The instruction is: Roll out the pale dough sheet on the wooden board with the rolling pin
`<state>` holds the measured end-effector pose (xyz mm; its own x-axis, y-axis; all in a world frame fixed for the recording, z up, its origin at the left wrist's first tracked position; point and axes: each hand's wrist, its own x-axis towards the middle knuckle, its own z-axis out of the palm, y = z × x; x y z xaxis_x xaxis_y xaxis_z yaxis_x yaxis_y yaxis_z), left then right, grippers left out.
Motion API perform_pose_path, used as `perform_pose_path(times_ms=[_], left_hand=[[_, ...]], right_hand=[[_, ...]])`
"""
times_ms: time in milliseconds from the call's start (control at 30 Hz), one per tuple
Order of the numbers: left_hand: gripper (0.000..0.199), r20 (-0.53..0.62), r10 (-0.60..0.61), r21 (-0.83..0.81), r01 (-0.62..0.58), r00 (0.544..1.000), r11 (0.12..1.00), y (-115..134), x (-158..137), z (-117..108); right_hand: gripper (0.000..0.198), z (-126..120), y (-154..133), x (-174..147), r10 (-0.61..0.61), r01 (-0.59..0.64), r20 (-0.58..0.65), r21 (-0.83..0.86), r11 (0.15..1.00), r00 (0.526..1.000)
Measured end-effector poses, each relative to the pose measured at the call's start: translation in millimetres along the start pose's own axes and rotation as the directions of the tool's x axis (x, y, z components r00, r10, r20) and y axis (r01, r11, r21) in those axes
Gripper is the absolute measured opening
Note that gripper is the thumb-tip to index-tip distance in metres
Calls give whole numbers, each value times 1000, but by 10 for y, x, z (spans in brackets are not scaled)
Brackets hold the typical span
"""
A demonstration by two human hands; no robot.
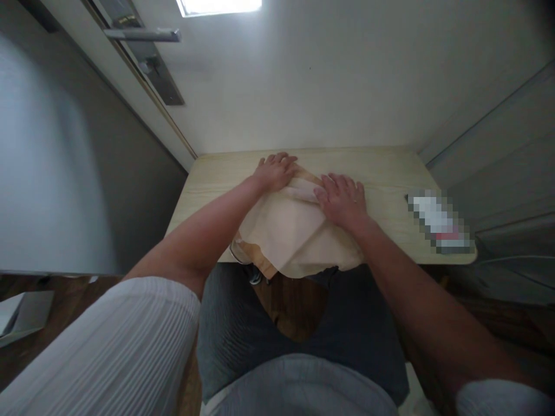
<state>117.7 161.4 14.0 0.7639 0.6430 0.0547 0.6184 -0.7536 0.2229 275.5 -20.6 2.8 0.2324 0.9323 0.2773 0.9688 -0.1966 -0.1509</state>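
Observation:
A cream sheet with tan-orange edges [288, 228], cloth or paper, lies on the light wooden table [385, 173] and hangs a little over its front edge. Its surface has creases and a folded strip along the far side. My left hand [277, 169] rests on the far left part of the sheet, fingers stretched forward. On the far right part lies my right hand [342, 196], palm down with its fingers apart. What is under both palms is hidden. A curved rim [237, 252] peeks out beneath the sheet's left front corner; its kind is unclear.
A blurred-out flat object, perhaps a phone [440, 222], lies at the table's right end. Behind the table stands a white door with a metal handle [143, 36]. Grey panels flank both sides. My legs [234, 323] are below the front edge, and a white box [26, 312] is on the floor at left.

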Motion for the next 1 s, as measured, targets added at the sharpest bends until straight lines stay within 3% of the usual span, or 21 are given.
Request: perform_pose_path(times_ms=[333, 633, 1000], left_hand=[[57, -11, 24, 40, -24, 1000, 999, 25, -280, 6], [57, -120, 18, 81, -8, 993, 997, 100, -661, 5], [59, -82, 23, 98, -15, 996, 995, 145, -1197, -20]], right_hand=[[54, -96, -206, -262, 6, -6, 37, -12, 1000, 999], [62, -163, -449, -641, 10, -10, 12, -4, 1000, 1000], [64, -222, -713, -1121, -33, 33, 13, -3, 999, 999]])
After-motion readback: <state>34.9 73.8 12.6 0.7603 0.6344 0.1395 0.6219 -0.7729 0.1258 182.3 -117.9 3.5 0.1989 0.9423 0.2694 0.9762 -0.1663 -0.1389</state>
